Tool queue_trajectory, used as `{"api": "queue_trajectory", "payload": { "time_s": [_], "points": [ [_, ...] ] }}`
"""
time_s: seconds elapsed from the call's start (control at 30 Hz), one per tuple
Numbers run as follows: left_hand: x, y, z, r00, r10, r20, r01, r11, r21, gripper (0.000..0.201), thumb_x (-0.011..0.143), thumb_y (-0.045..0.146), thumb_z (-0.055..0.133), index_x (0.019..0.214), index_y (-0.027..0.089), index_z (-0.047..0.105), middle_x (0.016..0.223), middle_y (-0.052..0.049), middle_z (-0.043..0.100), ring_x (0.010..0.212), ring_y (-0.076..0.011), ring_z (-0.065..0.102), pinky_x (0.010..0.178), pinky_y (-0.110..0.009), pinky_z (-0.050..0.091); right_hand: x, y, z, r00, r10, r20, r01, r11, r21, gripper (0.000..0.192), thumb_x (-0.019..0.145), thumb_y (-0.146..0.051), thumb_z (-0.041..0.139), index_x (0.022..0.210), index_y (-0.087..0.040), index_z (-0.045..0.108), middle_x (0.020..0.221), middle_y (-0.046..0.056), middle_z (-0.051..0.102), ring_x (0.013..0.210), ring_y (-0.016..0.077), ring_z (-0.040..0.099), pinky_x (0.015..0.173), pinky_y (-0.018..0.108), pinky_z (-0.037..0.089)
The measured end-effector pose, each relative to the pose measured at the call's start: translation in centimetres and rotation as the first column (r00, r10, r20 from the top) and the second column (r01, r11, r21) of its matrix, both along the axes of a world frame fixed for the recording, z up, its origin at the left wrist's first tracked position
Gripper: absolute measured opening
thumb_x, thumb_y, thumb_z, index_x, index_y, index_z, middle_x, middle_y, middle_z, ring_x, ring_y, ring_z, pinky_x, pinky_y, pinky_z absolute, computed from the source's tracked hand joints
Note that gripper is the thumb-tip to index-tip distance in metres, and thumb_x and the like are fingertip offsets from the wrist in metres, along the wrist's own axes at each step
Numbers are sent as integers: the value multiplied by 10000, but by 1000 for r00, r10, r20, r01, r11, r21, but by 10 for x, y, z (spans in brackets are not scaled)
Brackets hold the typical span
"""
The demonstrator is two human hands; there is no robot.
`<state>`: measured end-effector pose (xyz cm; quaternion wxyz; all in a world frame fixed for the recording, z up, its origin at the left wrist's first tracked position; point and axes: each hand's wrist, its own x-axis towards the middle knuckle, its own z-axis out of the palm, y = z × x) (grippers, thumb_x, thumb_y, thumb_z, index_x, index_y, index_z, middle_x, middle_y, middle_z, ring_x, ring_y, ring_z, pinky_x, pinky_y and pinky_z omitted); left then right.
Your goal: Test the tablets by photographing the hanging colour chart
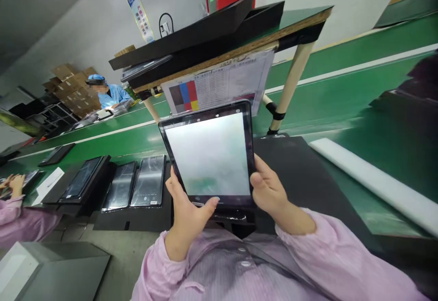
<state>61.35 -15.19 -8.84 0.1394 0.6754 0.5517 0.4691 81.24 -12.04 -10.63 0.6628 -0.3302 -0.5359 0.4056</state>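
Green belt (342, 95): conveyor runs across the whole view, white stripe along it, white foam strip (372, 180) lying on it at right.
Bench (301, 173): black mat over it, directly in front of the person.
Upper shelf (273, 34): wood-edged, on cream legs above the belt; long black trays (205, 31) stacked on top.
Sheet (219, 84): hangs from the shelf edge; colour swatches (grey, blue, red, yellow) beside a printed table. Text too small to read.
Tablet (210, 155): held up off the bench, tilted toward the face, near centre of view. Screen pale and reflective, black bezel, no readable logo.
Left hand (188, 214): grip closed on the tablet's lower left corner, thumb lying over the bottom bezel.
Right hand (270, 189): grip closed on the lower right edge, fingers wrapped behind.
Other tablets (133, 187): row of dark units lying flat on black trays at left, well apart from the held one.
Co-workers: pink sleeve (20, 221) at far left edge; person in blue cap and coat (106, 93) further up the line.
Step (judgement): looks like visual screen inspection, mid-check.
Next move calls for: steady two-hand hold, slow tilt to catch glare, thumbs off the glass.
Poster (141, 17): on the wall, unreadable.
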Motion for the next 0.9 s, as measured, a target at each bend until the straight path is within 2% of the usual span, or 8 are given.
{"api": "queue_trajectory", "payload": {
  "time_s": [0.07, 0.17, 0.23, 0.33, 0.47, 0.67, 0.9],
  "points": [
    [-3, 3, -7, 998, 28, -49, -28, 1000, 13, 1223, 718, 547, 790, 1571, 101, 35, 1347, -227, 334, 1366, -383, 359, 1126, -577, 339, -5, 9, 0, 998, 55, -17, -56, 992, -112, 742, 833, -812, 467, 1213, -202, 651, 1258, 122, 648, 1300, 307, 540, 1054, 462, 518],
    [-3, 6, -11, 994, 47, -103, -45, 999, 22, 1274, 691, 502, 824, 1568, 97, -7, 1348, -237, 330, 1349, -380, 368, 1125, -583, 333, -7, 15, 1, 999, 41, -27, -46, 967, -249, 842, 745, -927, 422, 1059, -189, 680, 1075, 129, 708, 1257, 327, 574, 1013, 467, 550],
    [0, 8, -11, 991, 54, -124, -52, 998, 19, 1316, 671, 499, 841, 1568, 109, -39, 1351, -237, 332, 1333, -377, 381, 1119, -589, 340, -6, 18, 1, 999, 16, -30, -25, 951, -310, 834, 742, -932, 420, 1043, -195, 667, 1046, 120, 713, 1265, 321, 569, 1032, 456, 542],
    [5, 10, -12, 988, 64, -140, -63, 998, 9, 1357, 654, 522, 850, 1569, 155, -82, 1359, -224, 329, 1312, -371, 396, 1099, -593, 372, -3, 21, -1, 999, -26, -40, 9, 927, -375, 845, 752, -933, 396, 1109, -203, 627, 1104, 108, 701, 1302, 304, 541, 1057, 436, 529],
    [8, 10, -14, 987, 70, -145, -67, 997, 23, 1357, 662, 555, 838, 1571, 167, -92, 1347, -216, 329, 1296, -365, 411, 1081, -587, 405, -1, 24, -4, 997, -61, -40, 39, 914, -404, 871, 714, -934, 444, 1171, -204, 578, 1201, 108, 669, 1339, 290, 507, 1073, 410, 516],
    [8, 11, -16, 983, 99, -152, -104, 994, -29, 1349, 672, 635, 800, 1570, 154, -85, 1340, -221, 348, 1305, -380, 416, 1068, -603, 419, -4, 24, 0, 1000, -23, -20, 12, 908, -418, 926, 701, -953, 394, 1162, -172, 580, 1164, 142, 678, 1315, 300, 529, 1062, 428, 520],
    [10, 10, -19, 978, 110, -175, -113, 994, -7, 1440, 616, 708, 799, 1573, 118, -101, 1330, -231, 365, 1272, -380, 451, 1064, -585, 428, -7, 22, 7, 999, 7, 50, 13, 926, -378, 961, 727, -958, 321, 1200, -164, 587, 1187, 146, 671, 1305, 289, 540, 1070, 418, 506]
  ]
}}
